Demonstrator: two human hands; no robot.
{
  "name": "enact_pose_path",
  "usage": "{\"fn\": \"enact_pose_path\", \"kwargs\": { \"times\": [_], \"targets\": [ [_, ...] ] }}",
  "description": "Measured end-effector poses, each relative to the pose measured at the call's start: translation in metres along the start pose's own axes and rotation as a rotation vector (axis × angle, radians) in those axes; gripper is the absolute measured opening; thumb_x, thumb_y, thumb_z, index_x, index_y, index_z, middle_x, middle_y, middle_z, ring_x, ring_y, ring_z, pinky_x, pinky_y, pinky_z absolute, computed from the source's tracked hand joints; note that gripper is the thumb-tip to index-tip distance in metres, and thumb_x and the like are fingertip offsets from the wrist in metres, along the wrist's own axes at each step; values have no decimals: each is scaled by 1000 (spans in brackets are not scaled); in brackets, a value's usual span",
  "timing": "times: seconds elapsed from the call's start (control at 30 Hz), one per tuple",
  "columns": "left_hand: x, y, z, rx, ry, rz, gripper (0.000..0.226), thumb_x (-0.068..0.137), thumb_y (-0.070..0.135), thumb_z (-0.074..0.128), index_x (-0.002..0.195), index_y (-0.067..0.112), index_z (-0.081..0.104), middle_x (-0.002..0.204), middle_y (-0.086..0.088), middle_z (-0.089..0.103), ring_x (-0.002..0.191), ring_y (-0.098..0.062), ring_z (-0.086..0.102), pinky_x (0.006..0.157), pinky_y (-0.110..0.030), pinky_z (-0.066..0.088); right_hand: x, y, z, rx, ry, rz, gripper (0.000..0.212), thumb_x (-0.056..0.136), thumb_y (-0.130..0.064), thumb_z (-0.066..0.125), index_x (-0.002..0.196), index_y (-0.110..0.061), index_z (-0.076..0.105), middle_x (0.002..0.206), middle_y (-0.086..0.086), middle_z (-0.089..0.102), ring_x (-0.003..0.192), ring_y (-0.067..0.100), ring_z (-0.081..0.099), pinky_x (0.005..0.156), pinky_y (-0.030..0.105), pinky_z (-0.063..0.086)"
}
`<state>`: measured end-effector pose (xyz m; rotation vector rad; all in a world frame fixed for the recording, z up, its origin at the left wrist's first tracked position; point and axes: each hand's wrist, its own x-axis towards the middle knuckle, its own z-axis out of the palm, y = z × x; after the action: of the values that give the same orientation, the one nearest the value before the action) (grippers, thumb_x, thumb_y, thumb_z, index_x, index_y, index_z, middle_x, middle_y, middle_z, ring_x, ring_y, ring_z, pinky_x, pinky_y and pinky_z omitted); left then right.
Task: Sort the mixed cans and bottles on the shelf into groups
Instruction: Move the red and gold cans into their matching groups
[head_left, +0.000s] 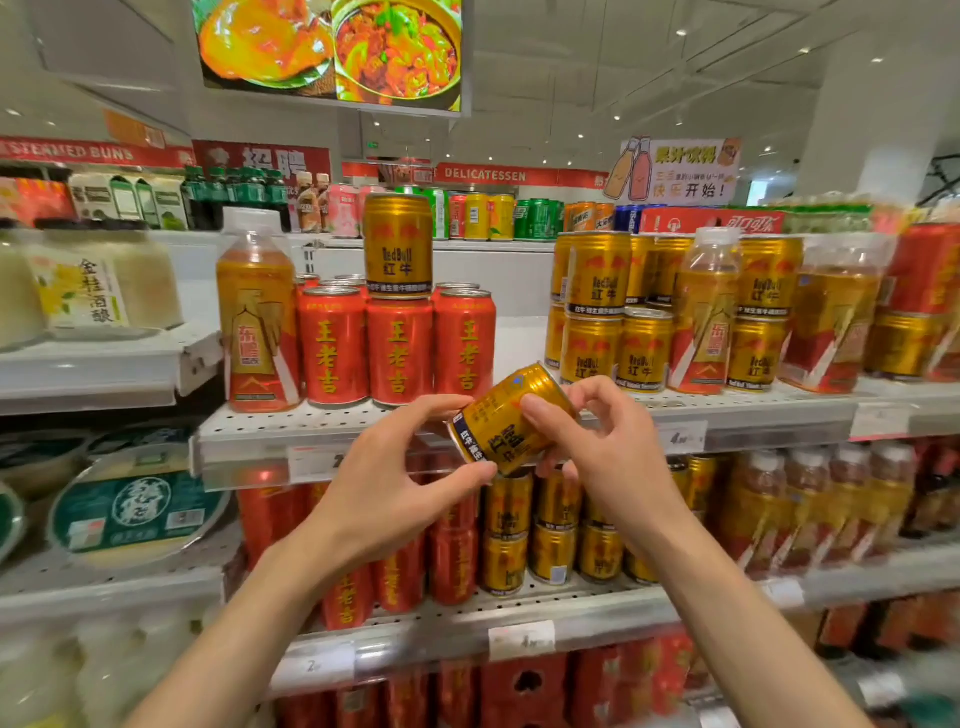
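Both hands hold one gold Red Bull can (506, 423), tilted on its side in front of the shelf (753, 408). My left hand (395, 467) pinches its lower end and my right hand (597, 441) grips its upper end. On the shelf stand red Wanglaoji cans (399, 351) with another gold can (398, 245) upright on top of them. An orange-labelled bottle (257, 322) stands at their left. To the right are stacked gold cans (597, 312), with a similar bottle (704, 312) among them.
A gap of bare shelf (519, 338) lies between the red cans and the gold stacks. Lower shelves hold more red and gold cans (509, 540) and bottles (810, 504). White jars (98, 280) and round tubs (135, 512) fill the left unit.
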<state>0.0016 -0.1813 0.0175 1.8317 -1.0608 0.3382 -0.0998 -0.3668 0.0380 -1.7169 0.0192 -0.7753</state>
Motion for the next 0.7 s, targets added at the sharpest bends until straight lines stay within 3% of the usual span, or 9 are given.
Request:
{"fn": "enact_pose_path", "kwargs": {
  "times": [0.17, 0.33, 0.47, 0.57, 0.7],
  "targets": [
    [22, 29, 56, -3, 44, 8, 52, 75, 45, 82, 124, 36, 66, 112, 23, 74, 103, 0, 71, 92, -30, 59, 11, 7, -66, 59, -31, -18, 35, 89, -22, 75, 95, -2, 47, 78, -9, 73, 58, 9, 69, 45, 15, 45],
    [53, 63, 122, 24, 81, 19, 54, 74, 53, 80, 124, 36, 65, 112, 24, 72, 103, -3, 69, 89, -28, 57, 33, 13, -142, 71, -73, -38, 32, 88, -22, 76, 89, -10, 46, 87, -1, 70, 59, 11, 66, 45, 16, 45],
    [73, 83, 161, 44, 92, -21, 60, 73, 61, 74, 127, 38, 62, 113, 22, 71, 102, -5, 68, 85, -28, 57, 55, 18, -187, 86, -103, -57, 33, 88, -21, 77, 89, -9, 46, 76, -9, 68, 56, 6, 63, 44, 16, 43],
    [83, 92, 179, 62, 110, -52, 56, 77, 48, 84, 127, 36, 62, 111, 21, 71, 99, -5, 67, 80, -22, 57, 66, 21, -207, 58, -136, -87, 33, 88, -22, 77, 89, -9, 46, 83, -3, 68, 57, 3, 62, 45, 15, 43],
    [92, 97, 190, 100, 121, -85, 55, 79, 40, 85, 127, 36, 60, 105, 24, 70, 95, -6, 68, 77, -25, 57, 77, 23, -218, -12, -158, -111, 34, 87, -26, 77, 93, -9, 48, 94, 8, 69, 62, 1, 66, 47, 14, 47]
  ]
}}
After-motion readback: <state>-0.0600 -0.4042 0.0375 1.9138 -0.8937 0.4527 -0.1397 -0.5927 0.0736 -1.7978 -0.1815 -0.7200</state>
